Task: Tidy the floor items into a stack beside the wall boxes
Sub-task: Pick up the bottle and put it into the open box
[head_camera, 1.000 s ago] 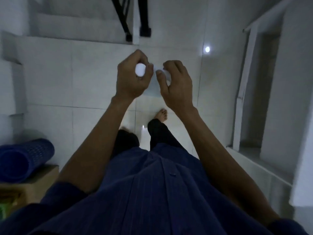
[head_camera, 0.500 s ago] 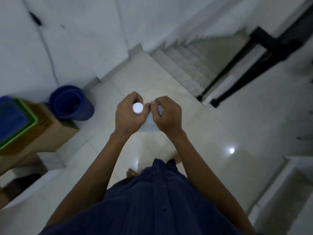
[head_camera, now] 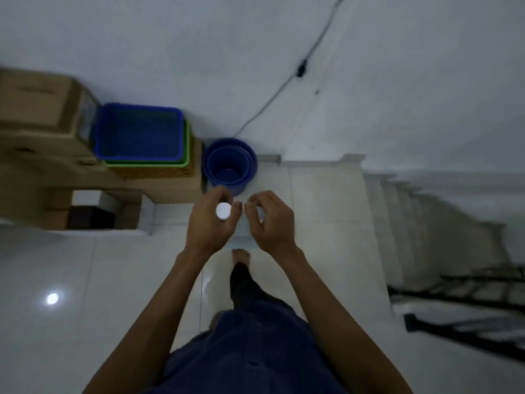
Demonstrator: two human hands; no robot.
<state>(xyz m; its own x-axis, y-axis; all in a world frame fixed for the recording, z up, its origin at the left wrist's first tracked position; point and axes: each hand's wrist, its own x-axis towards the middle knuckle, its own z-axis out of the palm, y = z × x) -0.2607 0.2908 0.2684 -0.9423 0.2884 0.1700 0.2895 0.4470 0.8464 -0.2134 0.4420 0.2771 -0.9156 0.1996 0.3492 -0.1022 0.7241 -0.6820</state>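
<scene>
The left hand (head_camera: 211, 223) is closed around a pale container with a round white cap (head_camera: 222, 211). The cap faces up toward the camera, so the long axis of this thing runs almost straight down from the hand to the floor (head_camera: 326, 200). The right hand (head_camera: 271, 223) is curled around a second pale thing, but the fingers cover most of it and I cannot tell what it is. Between and below the two hands a pale translucent body (head_camera: 241, 242) shows; it may be one large container held by both hands, or two things side by side, and the dim light does not let me decide.

The place for the stack lies ahead of the hands and a little to the left. The round blue baskets (head_camera: 229, 163), nested one in another, stand on the floor just beyond the left hand. Further to the left of them are the cardboard boxes (head_camera: 39, 109) against the wall (head_camera: 255, 52), with a blue tub (head_camera: 139, 132) sitting inside a green one (head_camera: 186, 155) on top.

I judge that the left hand is the nearer one to the round baskets, so the load should go forward and down there, with the capped end kept up.
</scene>
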